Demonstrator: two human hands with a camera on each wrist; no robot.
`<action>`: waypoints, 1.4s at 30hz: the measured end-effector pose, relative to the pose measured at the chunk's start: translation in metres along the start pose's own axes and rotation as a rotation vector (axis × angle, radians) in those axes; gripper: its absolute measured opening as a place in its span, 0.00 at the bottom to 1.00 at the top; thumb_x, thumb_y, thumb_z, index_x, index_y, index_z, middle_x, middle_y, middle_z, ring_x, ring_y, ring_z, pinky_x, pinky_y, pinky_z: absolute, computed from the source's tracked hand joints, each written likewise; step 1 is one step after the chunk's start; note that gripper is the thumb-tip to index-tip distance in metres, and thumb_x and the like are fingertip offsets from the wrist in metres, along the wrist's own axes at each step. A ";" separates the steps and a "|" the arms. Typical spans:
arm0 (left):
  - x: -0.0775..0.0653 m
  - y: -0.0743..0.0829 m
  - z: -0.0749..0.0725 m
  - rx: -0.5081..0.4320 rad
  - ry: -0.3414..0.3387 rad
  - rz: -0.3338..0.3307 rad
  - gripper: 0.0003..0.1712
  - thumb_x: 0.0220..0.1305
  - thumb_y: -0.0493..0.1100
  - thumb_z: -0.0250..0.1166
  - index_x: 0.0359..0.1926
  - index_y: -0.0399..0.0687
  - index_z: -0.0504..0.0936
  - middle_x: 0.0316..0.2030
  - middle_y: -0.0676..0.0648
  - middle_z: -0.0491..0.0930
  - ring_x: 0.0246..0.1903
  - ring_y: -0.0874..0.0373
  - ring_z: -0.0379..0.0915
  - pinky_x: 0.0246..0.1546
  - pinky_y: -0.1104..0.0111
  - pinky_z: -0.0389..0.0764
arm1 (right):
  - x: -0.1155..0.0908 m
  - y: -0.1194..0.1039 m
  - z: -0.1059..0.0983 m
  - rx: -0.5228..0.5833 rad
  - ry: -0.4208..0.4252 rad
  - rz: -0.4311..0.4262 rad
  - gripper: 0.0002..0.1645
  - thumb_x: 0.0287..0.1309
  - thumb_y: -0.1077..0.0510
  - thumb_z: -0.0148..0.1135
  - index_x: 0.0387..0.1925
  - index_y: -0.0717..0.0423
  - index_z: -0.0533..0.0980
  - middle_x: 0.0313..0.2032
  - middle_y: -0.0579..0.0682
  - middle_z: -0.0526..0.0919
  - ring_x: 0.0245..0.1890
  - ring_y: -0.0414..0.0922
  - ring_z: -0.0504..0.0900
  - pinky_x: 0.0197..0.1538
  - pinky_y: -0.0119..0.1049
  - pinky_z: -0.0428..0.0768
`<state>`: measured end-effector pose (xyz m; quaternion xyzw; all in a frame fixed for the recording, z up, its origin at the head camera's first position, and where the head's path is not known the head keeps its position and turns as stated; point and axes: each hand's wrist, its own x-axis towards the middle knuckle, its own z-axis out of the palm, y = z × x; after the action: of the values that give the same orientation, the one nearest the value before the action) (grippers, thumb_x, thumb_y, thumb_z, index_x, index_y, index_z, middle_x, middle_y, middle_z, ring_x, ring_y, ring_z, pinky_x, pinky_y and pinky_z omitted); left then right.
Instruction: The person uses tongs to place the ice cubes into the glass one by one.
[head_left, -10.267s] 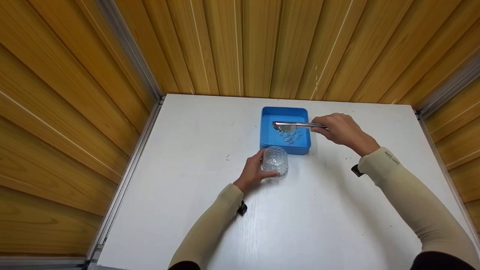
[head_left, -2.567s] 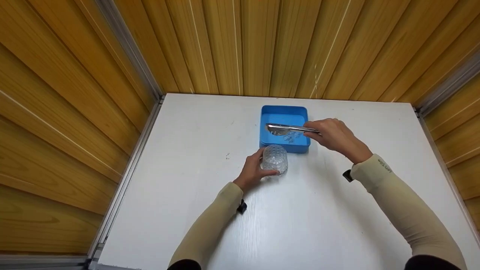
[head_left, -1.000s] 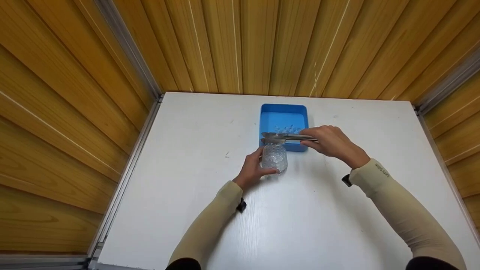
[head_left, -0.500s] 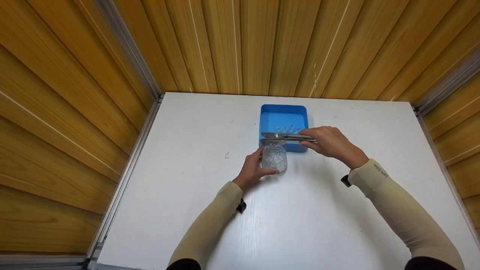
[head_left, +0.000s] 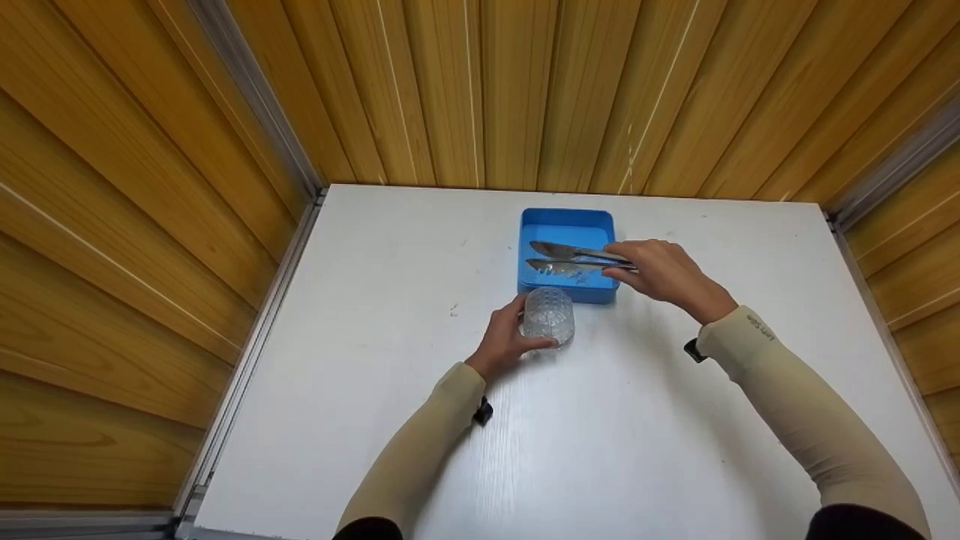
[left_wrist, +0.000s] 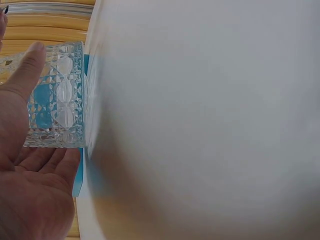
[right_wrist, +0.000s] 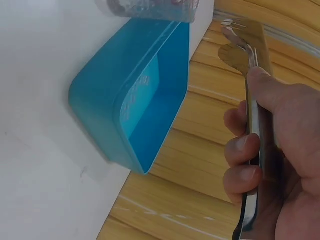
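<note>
My left hand (head_left: 504, 341) grips a clear cut-glass tumbler (head_left: 550, 319) standing on the table against the near side of a blue box (head_left: 592, 295). Its thumb crosses the glass (left_wrist: 60, 95) in the left wrist view, fingers behind. Clear, ice-like bits show inside the tumbler. My right hand (head_left: 667, 274) holds metal serving tongs (head_left: 559, 249), its thumb along one arm and fingers curled round them. Their ends are spread over the box, and one looks fork-toothed in the right wrist view. Small clear chunks (head_left: 581, 276) lie in the box, partly hidden beneath the tongs.
The white table (head_left: 375, 330) ends at wood-panelled walls (head_left: 510, 97) at the back and sides, with metal rails (head_left: 255, 97) in the corners. Small dark marks dot the tabletop.
Half a second ago the tongs were over the tumbler's mouth; now they are back above the box, their arms spread wider. My left hand and the tumbler have stayed in place.
</note>
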<state>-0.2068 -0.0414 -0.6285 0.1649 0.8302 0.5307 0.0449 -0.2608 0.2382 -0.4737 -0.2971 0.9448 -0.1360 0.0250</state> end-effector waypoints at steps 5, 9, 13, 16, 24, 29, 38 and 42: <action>-0.001 0.001 0.001 0.001 -0.001 -0.034 0.56 0.49 0.56 0.83 0.75 0.49 0.65 0.67 0.49 0.74 0.67 0.58 0.69 0.67 0.67 0.72 | 0.010 0.011 0.000 -0.016 -0.021 0.048 0.26 0.68 0.48 0.68 0.61 0.57 0.79 0.51 0.57 0.87 0.46 0.55 0.85 0.51 0.59 0.82; -0.001 0.001 0.002 -0.001 0.004 -0.033 0.56 0.49 0.55 0.84 0.75 0.49 0.65 0.67 0.49 0.74 0.68 0.57 0.69 0.67 0.68 0.71 | 0.017 0.020 0.000 -0.018 -0.053 0.078 0.27 0.69 0.47 0.67 0.63 0.58 0.78 0.52 0.59 0.86 0.48 0.57 0.84 0.53 0.59 0.82; -0.001 0.001 0.002 -0.006 0.004 -0.034 0.57 0.48 0.55 0.84 0.75 0.48 0.65 0.68 0.49 0.74 0.68 0.57 0.69 0.67 0.68 0.71 | 0.025 0.028 0.001 -0.023 -0.085 0.103 0.28 0.70 0.47 0.65 0.64 0.58 0.77 0.55 0.60 0.85 0.53 0.59 0.83 0.55 0.62 0.81; -0.001 0.002 0.002 -0.007 0.006 -0.047 0.58 0.48 0.56 0.84 0.75 0.49 0.64 0.68 0.50 0.73 0.68 0.57 0.68 0.68 0.67 0.70 | 0.032 0.032 0.002 -0.028 -0.100 0.116 0.28 0.70 0.48 0.66 0.64 0.59 0.77 0.53 0.60 0.85 0.51 0.59 0.83 0.54 0.62 0.81; -0.001 0.002 0.003 0.008 0.011 -0.059 0.57 0.48 0.57 0.84 0.75 0.51 0.65 0.68 0.50 0.73 0.68 0.56 0.69 0.67 0.66 0.72 | 0.049 0.041 0.003 -0.044 -0.125 0.143 0.28 0.70 0.48 0.66 0.63 0.60 0.78 0.51 0.61 0.85 0.49 0.58 0.83 0.54 0.58 0.83; 0.000 0.002 0.003 0.003 0.013 -0.051 0.57 0.48 0.57 0.84 0.75 0.50 0.66 0.67 0.50 0.74 0.67 0.56 0.70 0.67 0.66 0.72 | 0.057 0.044 0.003 -0.035 -0.126 0.150 0.26 0.69 0.49 0.67 0.62 0.61 0.79 0.50 0.61 0.86 0.47 0.57 0.84 0.54 0.57 0.83; 0.000 0.000 0.003 -0.002 0.018 -0.050 0.57 0.47 0.56 0.84 0.75 0.50 0.66 0.67 0.50 0.75 0.66 0.56 0.71 0.66 0.66 0.73 | 0.067 0.042 0.010 -0.073 -0.162 0.144 0.23 0.68 0.50 0.68 0.56 0.62 0.81 0.41 0.58 0.87 0.36 0.52 0.83 0.46 0.51 0.86; 0.001 0.001 0.004 -0.001 0.017 -0.058 0.57 0.48 0.57 0.84 0.75 0.51 0.66 0.67 0.51 0.75 0.67 0.57 0.70 0.67 0.65 0.72 | 0.070 0.040 0.012 -0.069 -0.166 0.156 0.22 0.68 0.50 0.68 0.55 0.62 0.82 0.39 0.57 0.87 0.35 0.52 0.83 0.46 0.49 0.85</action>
<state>-0.2066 -0.0374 -0.6296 0.1361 0.8347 0.5310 0.0534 -0.3393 0.2266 -0.4935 -0.2337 0.9638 -0.0760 0.1035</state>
